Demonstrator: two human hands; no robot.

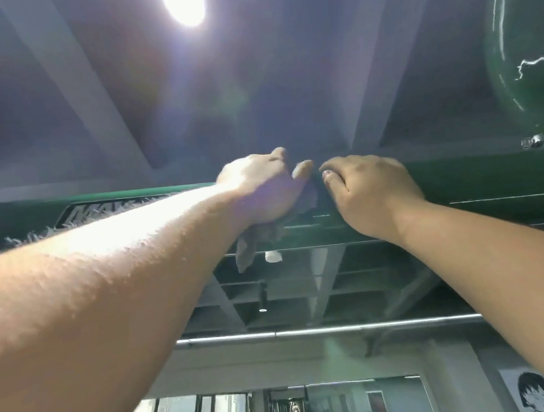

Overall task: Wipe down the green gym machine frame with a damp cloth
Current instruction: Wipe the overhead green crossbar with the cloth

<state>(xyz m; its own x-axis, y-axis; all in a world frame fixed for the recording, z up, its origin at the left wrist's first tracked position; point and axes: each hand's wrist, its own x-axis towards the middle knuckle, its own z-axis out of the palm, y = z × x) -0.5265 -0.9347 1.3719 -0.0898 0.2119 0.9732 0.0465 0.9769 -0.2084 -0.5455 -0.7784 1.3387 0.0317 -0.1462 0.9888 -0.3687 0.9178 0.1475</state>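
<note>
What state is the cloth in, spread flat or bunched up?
Bunched: the cloth hangs crumpled from under the left hand on the green beam.

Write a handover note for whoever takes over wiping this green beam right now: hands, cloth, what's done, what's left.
Left hand: holds the cloth pressed against the front of the beam, with a loose end hanging below.
Right hand: no cloth, grips the beam right beside the left hand, fingers hooked over the top edge.
Done: the cloth is on the beam near its middle. No wet marks show, so which stretches are already wiped cannot be told.
Left: probably safest to wipe the whole length, out toward the logo on one side and the bolt on the other.
</note>
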